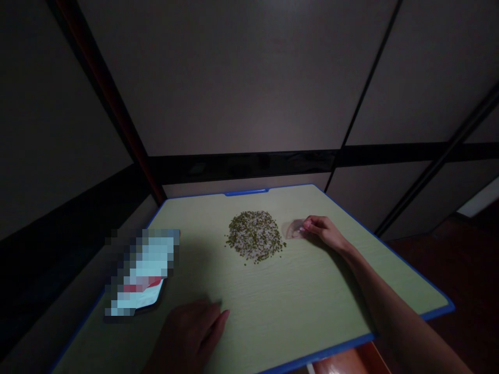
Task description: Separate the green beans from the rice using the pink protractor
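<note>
A round pile of small green and pale grains (255, 236) lies in the middle of a light green table top with a blue rim (436, 310). My right hand (323, 231) reaches to the right of the pile, its fingertips pinched on a small clear shallow dish (294, 229) that rests on the table. My left hand (191, 332) lies flat on the near part of the table, fingers together and pointing right, holding nothing.
A phone with a lit screen, pixelated (140, 272), lies at the table's left edge. Grey wall panels with dark frames stand close behind. A reddish-brown floor (448, 259) shows to the right.
</note>
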Tool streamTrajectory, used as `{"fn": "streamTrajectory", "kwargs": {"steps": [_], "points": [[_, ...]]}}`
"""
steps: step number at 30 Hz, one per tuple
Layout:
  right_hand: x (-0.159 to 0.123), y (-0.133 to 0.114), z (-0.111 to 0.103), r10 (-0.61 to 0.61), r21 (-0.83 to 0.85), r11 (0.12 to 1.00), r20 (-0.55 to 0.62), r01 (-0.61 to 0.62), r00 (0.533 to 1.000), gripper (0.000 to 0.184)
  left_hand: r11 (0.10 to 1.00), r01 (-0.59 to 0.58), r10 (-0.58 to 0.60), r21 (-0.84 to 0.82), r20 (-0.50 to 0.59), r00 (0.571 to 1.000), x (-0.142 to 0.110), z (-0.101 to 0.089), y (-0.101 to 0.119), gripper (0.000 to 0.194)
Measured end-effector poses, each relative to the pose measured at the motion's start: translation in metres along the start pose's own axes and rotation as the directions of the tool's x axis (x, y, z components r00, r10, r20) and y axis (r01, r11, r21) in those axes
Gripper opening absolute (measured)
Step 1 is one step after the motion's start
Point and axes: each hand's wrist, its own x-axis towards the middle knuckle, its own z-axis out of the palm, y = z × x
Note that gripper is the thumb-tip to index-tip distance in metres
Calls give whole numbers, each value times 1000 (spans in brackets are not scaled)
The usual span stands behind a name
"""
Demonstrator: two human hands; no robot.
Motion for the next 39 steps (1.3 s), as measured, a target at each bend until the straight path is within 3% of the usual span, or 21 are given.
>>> {"fn": "streamTrajectory", "kwargs": {"steps": [7,18,39], "points": [[0,0,2,8,-58,998,59,-4,998,45,1000,9,-8,-5,32,999,1,-1,1,28],[-2,1,3,-5,-84,996,125,16,992,49,1000,-3,3,4,-18,1000,5,-4,2,29],[-3,3,1,0,-92,996,177,17,984,47,1000,2,-2,-12,12,1000,3,-2,1,30]]}}
